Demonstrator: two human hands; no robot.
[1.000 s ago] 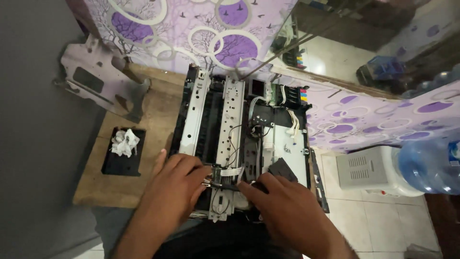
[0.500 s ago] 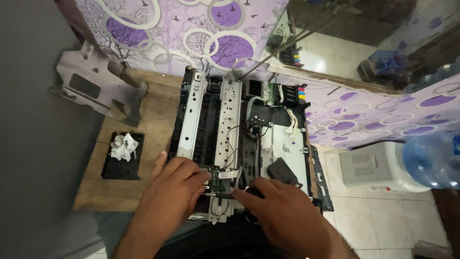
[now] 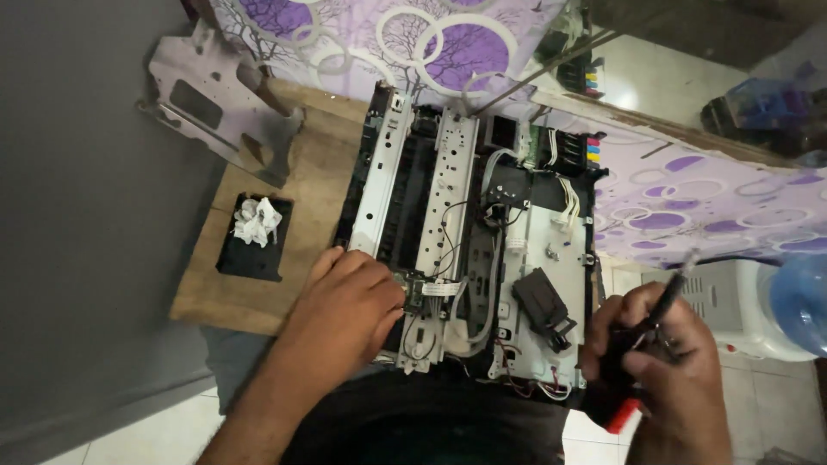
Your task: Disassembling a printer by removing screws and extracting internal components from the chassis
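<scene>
No packages, labels, signs or screens clearly visible in this view

The light is dim and soft, falling from above onto the printer (image 3: pixel 469 250), whose metal rails catch pale glare; the upper right corner sinks into shadow; the wall (image 3: pixel 77 224) on the left reads flat grey. The right hand (image 3: pixel 663 370) is smeared by motion blur, and the tool (image 3: pixel 663 301) it grips looks like a screwdriver, though the tip is too blurred to tell; the left hand (image 3: pixel 345 306) is sharper. Wide-lens distortion bends the edges; the water bottle (image 3: pixel 797 301) at right is soft.
</scene>
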